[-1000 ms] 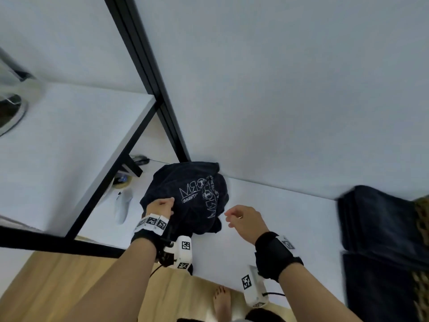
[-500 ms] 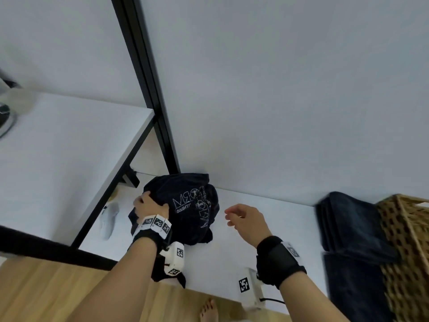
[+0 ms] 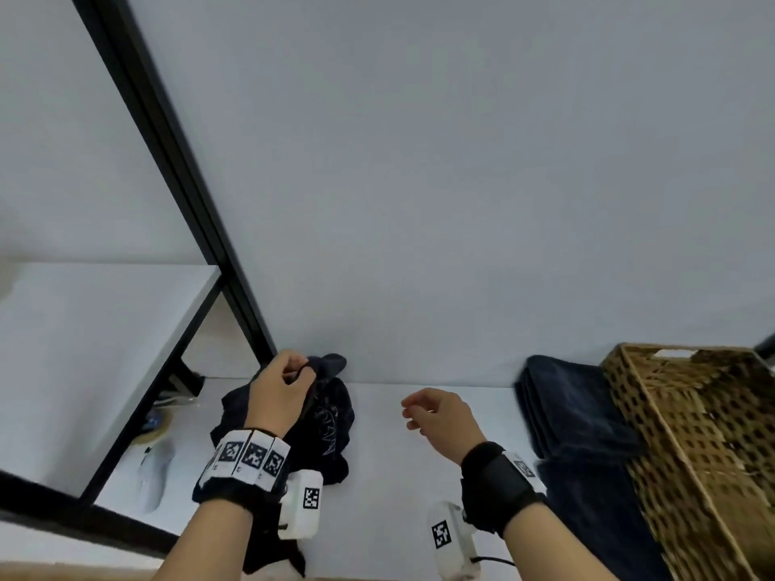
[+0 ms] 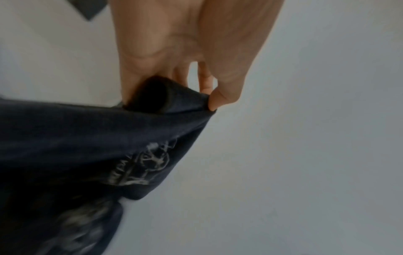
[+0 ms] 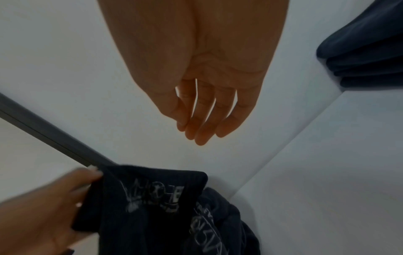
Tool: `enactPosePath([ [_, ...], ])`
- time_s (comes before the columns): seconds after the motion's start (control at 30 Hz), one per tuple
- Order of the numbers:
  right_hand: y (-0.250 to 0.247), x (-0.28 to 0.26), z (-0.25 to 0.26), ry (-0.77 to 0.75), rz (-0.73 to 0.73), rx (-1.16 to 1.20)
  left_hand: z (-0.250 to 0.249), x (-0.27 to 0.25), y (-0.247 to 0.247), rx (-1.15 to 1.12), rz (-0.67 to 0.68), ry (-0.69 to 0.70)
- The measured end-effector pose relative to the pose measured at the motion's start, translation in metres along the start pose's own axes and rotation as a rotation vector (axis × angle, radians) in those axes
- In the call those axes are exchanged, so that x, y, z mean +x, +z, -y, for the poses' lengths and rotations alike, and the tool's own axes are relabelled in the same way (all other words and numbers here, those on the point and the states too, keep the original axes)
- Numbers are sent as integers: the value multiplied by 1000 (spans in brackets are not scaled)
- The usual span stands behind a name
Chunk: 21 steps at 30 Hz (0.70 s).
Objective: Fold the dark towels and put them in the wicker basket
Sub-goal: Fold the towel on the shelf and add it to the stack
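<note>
A dark cloth with white printed lettering (image 3: 331,421) hangs bunched over the white table (image 3: 390,454). My left hand (image 3: 289,379) pinches its top edge near the wall; the left wrist view shows thumb and fingers (image 4: 216,100) clamped on the dark cloth (image 4: 87,146). My right hand (image 3: 423,408) hovers to the right of the cloth with loosely curled fingers (image 5: 200,124) and holds nothing. Folded dark towels (image 3: 574,413) lie stacked at the right, against the wicker basket (image 3: 692,434). Another dark towel (image 3: 587,505) lies flat in front of the stack.
A black metal post (image 3: 176,182) rises left of the cloth, with a white shelf (image 3: 92,350) beside it. A white object (image 3: 153,475) lies on the table under the shelf. The grey wall (image 3: 461,182) stands right behind the table.
My left hand has moved up the printed cloth and lifted its top edge toward the wall. The right hand has drifted slightly right, away from the cloth. The view has swung right, showing the basket.
</note>
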State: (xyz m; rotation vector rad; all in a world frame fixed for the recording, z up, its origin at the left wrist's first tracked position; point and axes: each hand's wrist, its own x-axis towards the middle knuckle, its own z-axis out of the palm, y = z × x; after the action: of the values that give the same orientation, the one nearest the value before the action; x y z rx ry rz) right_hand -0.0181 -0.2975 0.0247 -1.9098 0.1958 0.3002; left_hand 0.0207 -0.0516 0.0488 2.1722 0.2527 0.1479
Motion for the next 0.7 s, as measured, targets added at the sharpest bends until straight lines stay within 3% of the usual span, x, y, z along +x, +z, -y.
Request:
enactPosePath([
  [0.17, -44, -2, 27, -90, -85, 55, -108, -7, -18, -244, 55, 255],
  [0.37, -120, -8, 46, -128, -259, 147, -212, -23, -39, -312, 116, 516],
  [0.43, -144, -15, 50, -115, -271, 168, -238, -29, -40, -301, 116, 590],
  [0.57, -172, -40, 51, -112, -153, 283, -276, -42, -36, -250, 83, 687],
  [0.7, -180, -59, 43, -160, -161, 558, -287, -53, -29, -145, 27, 725],
])
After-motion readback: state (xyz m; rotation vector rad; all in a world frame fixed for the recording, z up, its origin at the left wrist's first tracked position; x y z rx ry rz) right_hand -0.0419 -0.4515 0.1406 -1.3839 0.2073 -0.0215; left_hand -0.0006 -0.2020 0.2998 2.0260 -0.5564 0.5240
